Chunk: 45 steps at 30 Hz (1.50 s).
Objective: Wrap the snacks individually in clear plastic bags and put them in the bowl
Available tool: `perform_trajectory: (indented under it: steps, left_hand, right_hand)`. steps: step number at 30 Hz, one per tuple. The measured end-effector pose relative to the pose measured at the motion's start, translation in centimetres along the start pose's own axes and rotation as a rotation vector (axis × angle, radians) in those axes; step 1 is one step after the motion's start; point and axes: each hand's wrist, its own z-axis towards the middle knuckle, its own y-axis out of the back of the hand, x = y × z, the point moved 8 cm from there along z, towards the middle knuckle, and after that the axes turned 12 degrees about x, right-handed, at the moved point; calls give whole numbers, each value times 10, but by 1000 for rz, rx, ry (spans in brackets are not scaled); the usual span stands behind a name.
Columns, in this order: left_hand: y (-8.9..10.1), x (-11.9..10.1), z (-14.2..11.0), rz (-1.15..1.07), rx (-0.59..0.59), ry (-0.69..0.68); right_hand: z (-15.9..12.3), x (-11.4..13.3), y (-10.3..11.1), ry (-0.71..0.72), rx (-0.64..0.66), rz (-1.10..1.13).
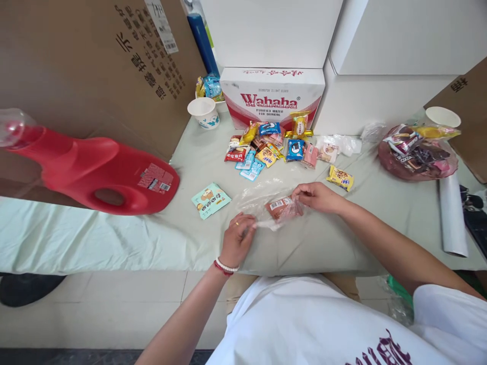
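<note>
Clear plastic bag [257,207], brown packet [280,208] in or on it, sits on the table [323,241], left hand [238,238] fingers pinching its near-left edge, right hand [316,196] fingers pinching its right end by the packet.

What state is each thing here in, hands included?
Clear plastic bag: crumpled, spread between the hands.
Brown packet: on or inside the bag, unclear which.
Left hand: fingertips at the bag's near edge.
Right hand: fingers pinched at the bag's right end.
Red jug: capped.
Wahaha carton: closed.
Blue-patterned paper cup: upright, open-topped.
Mint-green packet: lying flat.
Pink bowl: heaped with snack packets.
</note>
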Motion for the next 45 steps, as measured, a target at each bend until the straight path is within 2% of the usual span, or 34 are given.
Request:
perform_trajectory:
  steps: [2, 4, 5, 7, 9, 11, 13, 15, 16, 18, 20, 23, 25, 27, 30, 32, 34, 37, 39, 41, 45]
  left_hand:
    - [17, 24, -1, -41, -170, 244]
    - [37, 32, -9, 35, -361, 367]
    - [46, 28, -16, 93, -459, 364]
    - [55, 9, -27, 201, -591, 245]
    - [49, -17, -32, 283, -581, 50]
    - [34, -36, -27, 343, -467, -71]
    - [21, -33, -14, 355, -338, -12]
    - [17, -11, 0, 307, -252, 183]
    - [19, 1, 4, 280, -246, 291]
    - [31, 21, 5, 259, -327, 463]
    - [47, 26, -2, 287, -483, 526]
    - [59, 11, -15, 358, -661, 434]
    - [58, -5, -21, 423, -704, 323]
    - [45, -24, -17, 490, -616, 169]
    - [9, -44, 5, 530, -247, -56]
    - [-14, -50, 19, 517, -19, -133]
    - [-27, -50, 29, 507, 103, -152]
    - [-33, -45, 34, 514, 139, -120]
    - [-33, -44, 33, 515, 128, -111]
    - [-34, -44, 31, 502, 116, -122]
    - [-31, -39, 25, 386, 105, -141]
  right_hand:
    - [11, -13, 4, -67, -21, -7]
    - [19, -21, 7, -113, -71, -63]
    - [21, -24, 8, -129, -89, -95]
    - [26, -26, 7, -152, -110, -146]
    - [29, -26, 5, -163, -105, -168]
    - [31, -24, 4, -164, -91, -168]
    - [33, -22, 4, -171, -79, -160]
    - [33, -22, 7, -184, -81, -158]
    - [33, -23, 9, -191, -87, -161]
    - [33, -25, 15, -205, -102, -183]
    - [31, -23, 23, -223, -121, -254]
    - [30, -3, 43, -233, -247, -519]
    - [35, 21, 51, -192, -332, -721]
    - [50, 41, 45, -127, -311, -847]
    - [85, 51, 23, -70, -153, -912]
    - [106, 46, 14, -101, -79, -894]
    - [118, 42, 11, -150, -37, -848]
    - [114, 50, 10, -104, -2, -802]
    - [97, 66, 3, 39, 21, -831]
    - [72, 74, -13, 191, 74, -908]
    - [27, 52, -52, 353, 194, -1016]
